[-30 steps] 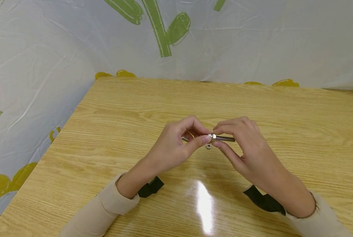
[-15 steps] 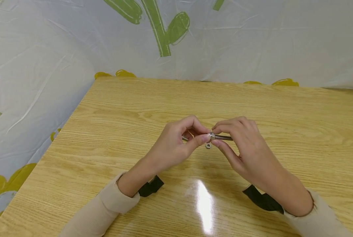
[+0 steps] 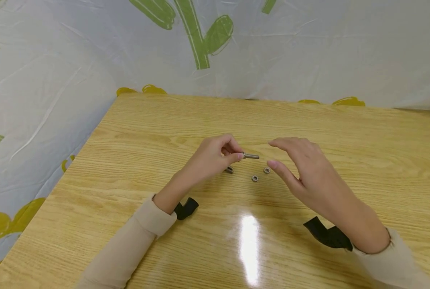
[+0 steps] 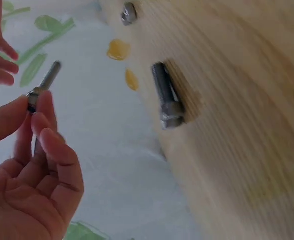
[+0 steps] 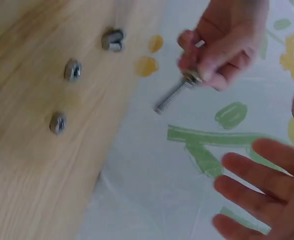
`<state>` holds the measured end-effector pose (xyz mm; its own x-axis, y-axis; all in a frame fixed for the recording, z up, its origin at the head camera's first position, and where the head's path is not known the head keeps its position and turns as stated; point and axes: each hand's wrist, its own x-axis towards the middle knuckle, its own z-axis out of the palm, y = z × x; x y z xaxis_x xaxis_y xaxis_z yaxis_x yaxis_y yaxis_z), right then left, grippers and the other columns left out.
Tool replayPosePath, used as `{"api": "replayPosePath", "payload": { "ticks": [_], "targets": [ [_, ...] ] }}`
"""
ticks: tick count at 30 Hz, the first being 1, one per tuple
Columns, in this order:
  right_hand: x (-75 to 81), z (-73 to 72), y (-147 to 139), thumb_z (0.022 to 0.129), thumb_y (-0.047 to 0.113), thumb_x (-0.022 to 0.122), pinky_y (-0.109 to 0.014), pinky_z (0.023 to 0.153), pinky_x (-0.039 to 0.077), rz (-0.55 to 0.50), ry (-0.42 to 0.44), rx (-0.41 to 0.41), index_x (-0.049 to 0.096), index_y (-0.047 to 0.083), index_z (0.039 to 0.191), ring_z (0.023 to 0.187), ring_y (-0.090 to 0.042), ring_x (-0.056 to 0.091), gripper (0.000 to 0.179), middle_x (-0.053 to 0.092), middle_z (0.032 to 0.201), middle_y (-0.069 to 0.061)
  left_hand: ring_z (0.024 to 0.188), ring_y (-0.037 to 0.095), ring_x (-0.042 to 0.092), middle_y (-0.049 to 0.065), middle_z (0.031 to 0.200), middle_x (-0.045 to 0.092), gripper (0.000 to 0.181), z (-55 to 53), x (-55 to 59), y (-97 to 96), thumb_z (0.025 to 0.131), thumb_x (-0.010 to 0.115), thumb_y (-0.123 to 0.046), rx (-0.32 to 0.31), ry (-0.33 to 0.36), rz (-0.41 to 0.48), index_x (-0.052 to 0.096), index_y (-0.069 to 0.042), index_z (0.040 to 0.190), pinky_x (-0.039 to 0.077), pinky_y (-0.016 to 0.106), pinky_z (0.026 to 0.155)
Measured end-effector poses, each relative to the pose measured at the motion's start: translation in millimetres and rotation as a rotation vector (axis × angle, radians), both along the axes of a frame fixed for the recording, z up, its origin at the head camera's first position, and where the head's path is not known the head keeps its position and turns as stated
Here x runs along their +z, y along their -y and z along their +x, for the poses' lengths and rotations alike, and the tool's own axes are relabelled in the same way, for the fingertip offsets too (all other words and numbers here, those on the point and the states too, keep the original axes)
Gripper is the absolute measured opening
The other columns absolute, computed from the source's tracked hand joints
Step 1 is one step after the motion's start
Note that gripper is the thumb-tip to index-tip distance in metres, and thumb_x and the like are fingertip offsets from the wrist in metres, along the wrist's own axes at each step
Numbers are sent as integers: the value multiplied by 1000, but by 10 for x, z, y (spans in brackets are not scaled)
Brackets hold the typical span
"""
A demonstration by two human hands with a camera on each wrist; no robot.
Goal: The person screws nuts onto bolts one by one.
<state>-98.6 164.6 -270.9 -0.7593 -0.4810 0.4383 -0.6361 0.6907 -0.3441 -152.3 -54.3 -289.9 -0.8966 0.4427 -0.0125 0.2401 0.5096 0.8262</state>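
Bolt (image 3: 252, 156) pinched in left hand (image 3: 211, 155), collar (image 5: 192, 77) at fingertips, threads beyond bare. Right hand (image 3: 314, 174) right of bolt, fingers spread, holding nothing. Below bolt, on surface (image 3: 164, 128), two nuts (image 3: 255, 178) loose: apparently partway through, with collar on bolt and other hardware (image 4: 171, 109), lower left of bolt, perhaps remaining.

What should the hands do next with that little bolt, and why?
Maybe the right hand should pinch and gently turn the ring-like piece on the bolt: that hand is open and empty, the bolt's bare end points its way from the left hand, and two nuts lie on the table.
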Motion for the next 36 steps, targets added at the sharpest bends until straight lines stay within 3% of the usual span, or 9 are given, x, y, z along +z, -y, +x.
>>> {"api": "replayPosePath", "payload": {
  "ticks": [5,15,20,26,36],
  "targets": [
    [23,-18,-60,92,34,57,-59,101,29,126,139,-16,37,10,142,128,-36,38,59,43,139,-16,71,13,56,0,86,64,9,-158,-87,-1,90,63,-20,3,40,-142,62,-12,94,46,22,59],
    [2,-52,-113,91,45,54,-64,100,25,281,228,-26,29,9,145,129,-42,33,70,36,144,-18,51,12,49,4,80,61,8,-309,-182,-38,89,64,-19,-31,134,-280,60,-12,89,39,20,47],
    [0,-50,-126,91,49,52,-63,101,25,340,285,-29,34,9,143,127,-41,36,68,39,142,-17,56,12,51,4,84,62,7,-327,-196,-47,89,64,-17,-18,170,-324,60,-12,91,41,20,49],
    [5,-33,-131,92,51,49,-64,100,25,373,341,-27,37,11,142,128,-39,36,66,41,141,-15,71,16,54,4,94,61,9,-335,-201,-48,88,64,-13,-3,167,-359,60,-10,96,44,22,57],
    [7,-29,-137,91,51,50,-62,98,30,383,337,-25,38,11,141,125,-39,39,65,44,139,-14,93,18,55,4,105,61,17,-321,-128,3,89,62,-13,-15,174,-376,59,-7,105,45,29,76]
  ]
}}
